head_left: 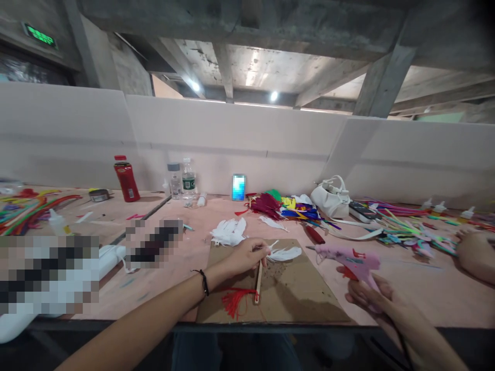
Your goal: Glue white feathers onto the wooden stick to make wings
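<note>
My left hand [245, 256], with a dark cord bracelet at the wrist, is closed over the upper end of a flat wooden stick [259, 283]. A red tassel [235, 300] hangs from the stick's lower end and lies on a brown cardboard sheet [301, 304]. Just right of my fingertips is a white feather [286, 254]; whether they touch it is hidden. My right hand [369, 293] grips a pink glue gun [348, 256], one finger by its red trigger. The nozzle points left, apart from the feather. More white feathers [229, 230] lie at the cardboard's far edge.
Colored feathers [270, 205], a lit phone [238, 187], a white handbag [331, 197] and bottles [188, 181] stand along the back panel. Pipe cleaners [413, 237] lie at right, near another person's arm [477, 255]. A red bottle [126, 180] stands at left.
</note>
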A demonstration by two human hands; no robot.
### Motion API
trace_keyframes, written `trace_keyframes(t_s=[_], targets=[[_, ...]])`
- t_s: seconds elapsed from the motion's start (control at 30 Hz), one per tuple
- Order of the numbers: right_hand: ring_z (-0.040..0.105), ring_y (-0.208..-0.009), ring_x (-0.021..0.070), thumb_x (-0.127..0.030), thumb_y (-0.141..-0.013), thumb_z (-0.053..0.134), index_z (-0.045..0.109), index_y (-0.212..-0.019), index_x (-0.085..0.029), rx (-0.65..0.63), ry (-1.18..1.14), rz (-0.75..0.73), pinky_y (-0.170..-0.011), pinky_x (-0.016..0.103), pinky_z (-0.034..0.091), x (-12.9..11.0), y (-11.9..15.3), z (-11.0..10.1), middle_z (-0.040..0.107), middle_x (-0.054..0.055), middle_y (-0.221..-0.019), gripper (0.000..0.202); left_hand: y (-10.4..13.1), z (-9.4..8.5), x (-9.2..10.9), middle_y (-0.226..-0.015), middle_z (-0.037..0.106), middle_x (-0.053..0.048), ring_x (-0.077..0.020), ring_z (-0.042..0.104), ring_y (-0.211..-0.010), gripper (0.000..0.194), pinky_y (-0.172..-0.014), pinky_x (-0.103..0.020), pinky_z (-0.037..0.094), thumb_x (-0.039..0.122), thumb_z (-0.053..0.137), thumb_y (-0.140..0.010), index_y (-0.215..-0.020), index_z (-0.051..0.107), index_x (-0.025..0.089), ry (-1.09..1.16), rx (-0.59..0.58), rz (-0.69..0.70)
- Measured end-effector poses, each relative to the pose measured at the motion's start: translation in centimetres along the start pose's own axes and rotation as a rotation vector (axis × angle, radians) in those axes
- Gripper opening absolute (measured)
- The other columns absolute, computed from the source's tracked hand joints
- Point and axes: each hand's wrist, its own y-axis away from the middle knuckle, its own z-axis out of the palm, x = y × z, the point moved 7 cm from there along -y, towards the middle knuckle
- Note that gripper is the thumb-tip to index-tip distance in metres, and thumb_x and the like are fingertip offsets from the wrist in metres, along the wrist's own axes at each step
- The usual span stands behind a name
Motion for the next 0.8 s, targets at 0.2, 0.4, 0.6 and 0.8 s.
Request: trace_keyframes(t_s=[0.2,0.4,0.6,0.8], targets=[[0.032,-0.047,0.0091,-0.049,-0.074,0.083,0.076,-0.085,-0.017,-0.092,-0.365,0.062,-0.059,0.03,0.047,1.4,0.8,8.3,0.034,-0.009,-0.051,0.035,-0.3,-0.9,0.2,-0.068,0.058,0.002,-0.0103,0.044,-0.052,0.034,-0.048,-0.023,0.03,0.049,0.055,-0.091,-0.078,0.059,0.018,-0.008,0.087,0.012],[0.051,-0.055,0.0164,-0.061,-0.077,0.076,0.077,-0.098,-0.014,0.04,-0.003,-0.003,-0.051,0.027,0.039,2.1,2.0,7.8,0.056,0.0,-0.057,0.052,-0.5,-0.8,0.0,-0.07,0.06,0.001,-0.0111,0.045,-0.055,0.031,-0.05,-0.024,0.031,0.047,0.06,-0.089,-0.079,0.061,0.017,0.015,0.075,0.011],[0.05,-0.053,0.0171,-0.065,-0.083,0.068,0.07,-0.095,-0.016,0.005,0.013,-0.006,-0.05,0.027,0.038,2.3,2.4,7.6,0.055,-0.001,-0.056,0.051,-0.4,-0.3,0.0,-0.069,0.062,0.002,-0.0086,0.041,-0.047,0.031,-0.046,-0.023,0.029,0.048,0.059,-0.089,-0.082,0.062,0.018,0.045,0.022,0.003],[0.05,-0.053,0.0178,-0.065,-0.087,0.062,0.065,-0.084,-0.019,-0.055,0.027,-0.008,-0.053,0.029,0.041,1.6,2.6,8.2,0.053,-0.001,-0.056,0.047,0.0,0.1,0.6,-0.067,0.061,0.002,-0.008,0.042,-0.045,0.031,-0.045,-0.022,0.031,0.048,0.059,-0.089,-0.081,0.061,0.018,0.053,-0.025,0.011]])
